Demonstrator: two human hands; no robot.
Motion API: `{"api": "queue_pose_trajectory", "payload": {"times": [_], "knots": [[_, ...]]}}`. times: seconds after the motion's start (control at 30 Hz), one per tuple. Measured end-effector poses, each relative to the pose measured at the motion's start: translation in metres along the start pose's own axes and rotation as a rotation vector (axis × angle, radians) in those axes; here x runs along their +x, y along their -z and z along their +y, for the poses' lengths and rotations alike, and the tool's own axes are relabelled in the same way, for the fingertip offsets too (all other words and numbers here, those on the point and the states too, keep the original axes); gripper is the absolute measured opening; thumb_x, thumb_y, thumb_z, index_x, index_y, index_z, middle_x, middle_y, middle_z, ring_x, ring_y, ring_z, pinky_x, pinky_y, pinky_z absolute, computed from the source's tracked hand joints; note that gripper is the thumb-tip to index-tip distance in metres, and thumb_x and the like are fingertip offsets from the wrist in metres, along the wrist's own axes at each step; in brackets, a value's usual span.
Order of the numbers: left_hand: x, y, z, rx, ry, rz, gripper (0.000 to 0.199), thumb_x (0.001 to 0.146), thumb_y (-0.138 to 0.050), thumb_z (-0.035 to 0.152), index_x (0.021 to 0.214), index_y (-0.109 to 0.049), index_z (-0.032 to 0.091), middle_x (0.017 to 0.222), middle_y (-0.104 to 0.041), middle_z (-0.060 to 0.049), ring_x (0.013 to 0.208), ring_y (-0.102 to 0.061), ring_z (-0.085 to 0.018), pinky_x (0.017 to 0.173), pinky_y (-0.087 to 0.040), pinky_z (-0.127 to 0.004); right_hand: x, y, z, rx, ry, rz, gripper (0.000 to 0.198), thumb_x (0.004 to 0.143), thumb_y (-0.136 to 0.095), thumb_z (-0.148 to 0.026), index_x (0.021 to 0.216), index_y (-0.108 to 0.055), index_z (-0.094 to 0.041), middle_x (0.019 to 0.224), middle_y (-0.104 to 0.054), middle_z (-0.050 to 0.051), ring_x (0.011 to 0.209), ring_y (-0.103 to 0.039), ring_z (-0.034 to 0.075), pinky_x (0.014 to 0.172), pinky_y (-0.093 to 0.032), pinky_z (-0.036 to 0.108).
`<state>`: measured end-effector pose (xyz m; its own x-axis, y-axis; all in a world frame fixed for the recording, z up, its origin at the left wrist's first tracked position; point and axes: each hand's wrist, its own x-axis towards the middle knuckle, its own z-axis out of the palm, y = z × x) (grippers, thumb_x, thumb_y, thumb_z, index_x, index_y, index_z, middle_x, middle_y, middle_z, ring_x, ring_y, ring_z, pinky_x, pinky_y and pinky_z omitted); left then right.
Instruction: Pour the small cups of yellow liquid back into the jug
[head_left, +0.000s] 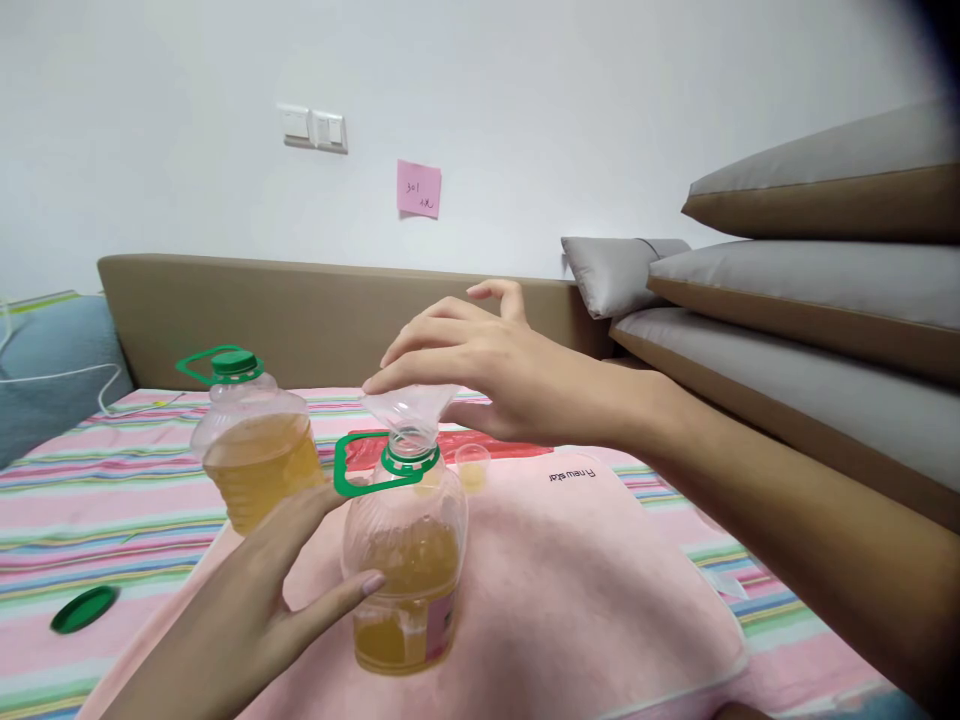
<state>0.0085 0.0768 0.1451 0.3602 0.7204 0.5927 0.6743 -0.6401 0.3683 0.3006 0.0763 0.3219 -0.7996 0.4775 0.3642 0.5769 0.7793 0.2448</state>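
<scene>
A clear plastic bottle [409, 550] of amber liquid stands upright on a pink mat [570, 580], with a green handle ring [375, 490] round its neck. My left hand [255, 580] holds its left side, thumb across the front and fingers partly hidden behind. In the bottle's mouth sits a clear funnel [409, 410]. From above, my right hand [487, 360] grips the funnel's rim, fingers over the top and thumb on the right. Behind the bottle is a small clear cup [474, 470] with a little yellowish liquid.
To the left stands a second bottle [262, 455] of amber liquid, closed with a green cap [234, 362]. A loose green lid [84, 609] lies on the striped sheet [45, 530]. Red plastic [502, 445] lies behind the cup. Grey cushions [810, 280] are stacked at the right.
</scene>
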Motion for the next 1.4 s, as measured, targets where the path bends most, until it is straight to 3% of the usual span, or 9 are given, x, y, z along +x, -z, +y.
{"api": "queue_pose_trajectory", "payload": {"times": [0.13,0.33,0.57,0.8,1.0,1.2,1.3,1.4], "knots": [[-0.001,0.0,0.0,0.001,0.016,-0.009,0.056,0.089,-0.073,0.076,0.134,-0.069,0.042,0.13,-0.08,0.001,0.118,-0.078,-0.037,0.093,-0.069,-0.047,-0.001,-0.004,-0.002,-0.016,0.002,0.029,0.067,0.093,-0.052,0.004,0.144,-0.064,-0.038,0.154,-0.067,-0.006,0.148,-0.05,0.023,0.126,-0.01,0.058],[-0.003,-0.001,-0.002,0.022,0.015,-0.004,0.063,0.088,-0.073,0.077,0.141,-0.065,0.045,0.135,-0.079,0.002,0.124,-0.076,-0.038,0.096,-0.069,-0.048,-0.004,-0.01,-0.003,-0.04,0.008,0.076,0.065,0.099,-0.046,0.004,0.145,-0.063,-0.039,0.155,-0.067,-0.005,0.155,-0.045,0.022,0.126,-0.011,0.06],[-0.001,0.0,-0.001,0.021,-0.021,0.023,0.058,0.089,-0.074,0.076,0.136,-0.066,0.043,0.127,-0.082,0.002,0.115,-0.08,-0.036,0.089,-0.07,-0.045,-0.002,-0.004,-0.001,-0.022,0.038,0.019,0.072,0.094,-0.046,0.012,0.145,-0.064,-0.036,0.159,-0.064,-0.005,0.161,-0.039,0.023,0.13,-0.005,0.066],[-0.002,-0.001,-0.003,0.043,0.009,-0.003,0.062,0.089,-0.073,0.079,0.136,-0.067,0.039,0.131,-0.08,-0.002,0.118,-0.078,-0.039,0.093,-0.069,-0.051,0.01,0.01,0.003,0.101,-0.039,-0.147,0.068,0.097,-0.065,0.004,0.152,-0.062,-0.036,0.159,-0.063,-0.005,0.156,-0.044,0.021,0.136,-0.005,0.056],[-0.004,-0.001,-0.005,0.045,0.028,-0.012,0.063,0.088,-0.073,0.078,0.138,-0.067,0.039,0.135,-0.079,-0.003,0.125,-0.075,-0.039,0.098,-0.067,-0.052,0.028,0.021,0.015,0.215,-0.026,-0.273,0.055,0.098,-0.072,-0.012,0.15,-0.066,-0.028,0.159,-0.065,0.004,0.152,-0.051,0.029,0.128,-0.026,0.058],[-0.005,-0.002,-0.007,0.059,-0.005,-0.006,0.064,0.09,-0.073,0.076,0.142,-0.063,0.04,0.137,-0.078,-0.003,0.125,-0.075,-0.038,0.098,-0.067,-0.05,0.035,0.029,0.021,0.226,-0.115,-0.324,0.056,0.094,-0.081,-0.025,0.149,-0.071,-0.031,0.153,-0.07,0.001,0.143,-0.062,0.031,0.127,-0.036,0.052],[-0.006,-0.003,-0.01,0.076,-0.014,-0.002,0.065,0.091,-0.072,0.076,0.144,-0.061,0.04,0.14,-0.077,-0.003,0.127,-0.074,-0.038,0.098,-0.067,-0.05,0.036,0.03,0.024,0.248,-0.136,-0.348,0.057,0.092,-0.084,-0.032,0.148,-0.073,-0.03,0.151,-0.072,0.001,0.136,-0.067,0.029,0.116,-0.05,0.043],[-0.006,-0.004,-0.012,0.084,-0.014,-0.004,0.066,0.09,-0.073,0.076,0.145,-0.061,0.04,0.141,-0.076,-0.002,0.128,-0.074,-0.038,0.099,-0.067,-0.048,0.036,0.03,0.028,0.297,-0.153,-0.354,0.052,0.091,-0.084,-0.032,0.142,-0.077,-0.03,0.142,-0.076,-0.001,0.124,-0.073,0.027,0.104,-0.056,0.039]]}}
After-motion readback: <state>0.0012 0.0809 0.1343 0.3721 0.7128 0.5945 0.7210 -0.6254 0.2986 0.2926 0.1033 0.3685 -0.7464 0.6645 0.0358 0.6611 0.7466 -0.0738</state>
